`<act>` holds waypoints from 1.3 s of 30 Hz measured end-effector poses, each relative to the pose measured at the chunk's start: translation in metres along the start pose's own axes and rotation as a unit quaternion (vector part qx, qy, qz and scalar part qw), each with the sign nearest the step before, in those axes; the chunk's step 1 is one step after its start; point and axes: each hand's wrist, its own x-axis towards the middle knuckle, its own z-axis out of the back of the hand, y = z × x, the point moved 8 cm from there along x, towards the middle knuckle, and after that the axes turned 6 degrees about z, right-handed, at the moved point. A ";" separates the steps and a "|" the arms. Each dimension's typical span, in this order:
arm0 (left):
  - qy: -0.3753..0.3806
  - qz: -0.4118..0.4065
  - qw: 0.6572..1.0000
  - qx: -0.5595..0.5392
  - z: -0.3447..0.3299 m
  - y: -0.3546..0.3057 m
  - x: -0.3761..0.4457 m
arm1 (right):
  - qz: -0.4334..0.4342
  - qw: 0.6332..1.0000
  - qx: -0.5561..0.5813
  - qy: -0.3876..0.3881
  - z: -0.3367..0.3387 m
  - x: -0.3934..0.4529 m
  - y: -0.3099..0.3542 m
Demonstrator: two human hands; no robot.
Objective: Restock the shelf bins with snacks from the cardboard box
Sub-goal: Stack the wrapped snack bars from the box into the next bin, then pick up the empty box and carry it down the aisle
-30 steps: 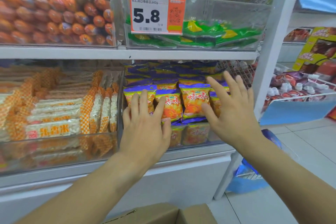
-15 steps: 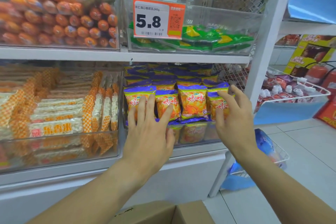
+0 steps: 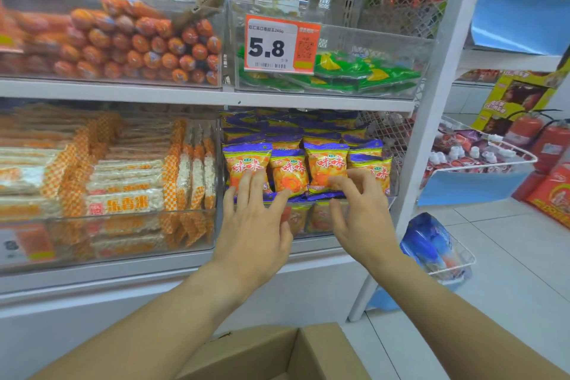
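White shop shelving (image 3: 197, 96) filling the view, with pale floor tiles (image 3: 509, 259) showing to the right. Standing upright in the clear bin (image 3: 311, 225) on the lower shelf, right of centre — rows of orange-and-purple snack bags (image 3: 327, 165), packed close and rising above the bin's front wall. Reaching to the front row, the left hand (image 3: 253, 225), fingers spread and straight, fingertips touching the lower edge of the leftmost bag (image 3: 246, 163). Just beside it, the right hand (image 3: 359, 210), fingers bent at the knuckles and resting against the bottom of the third and fourth bags; cannot tell whether actually pinching one. Sitting at the bottom edge, below both forearms, the cardboard box (image 3: 277, 355) with its flaps open — contents hidden. Filling the neighbouring bin to the left, rice cracker packs (image 3: 123, 191) in orange check. Lying above, red sausages (image 3: 129, 46) stacked in one bin and green packets (image 3: 364, 71) in the next, behind a price tag (image 3: 282, 45) reading 5.8. Standing far right, two red fire extinguishers (image 3: 543, 139).
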 end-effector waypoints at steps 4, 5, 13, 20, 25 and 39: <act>-0.002 0.001 0.999 -0.038 0.021 0.003 -0.007 | 0.013 1.000 0.010 -0.001 0.023 -0.003 0.014; -0.003 0.004 0.999 -0.050 0.027 0.003 -0.009 | 0.001 1.000 0.019 0.019 0.027 -0.003 0.017; 0.073 0.077 0.971 -0.214 0.055 0.038 -0.095 | -0.103 0.945 0.008 0.310 0.019 -0.075 0.064; 0.169 0.238 0.946 -0.140 0.036 0.139 -0.199 | -0.219 0.874 -0.018 0.433 -0.019 -0.165 0.057; 0.217 0.389 0.895 0.023 0.020 0.211 -0.288 | -0.310 0.812 -0.077 0.489 -0.057 -0.237 0.022; 0.455 0.570 0.679 -0.084 -0.052 0.274 -0.383 | -0.279 0.733 -0.040 0.618 -0.125 -0.295 0.007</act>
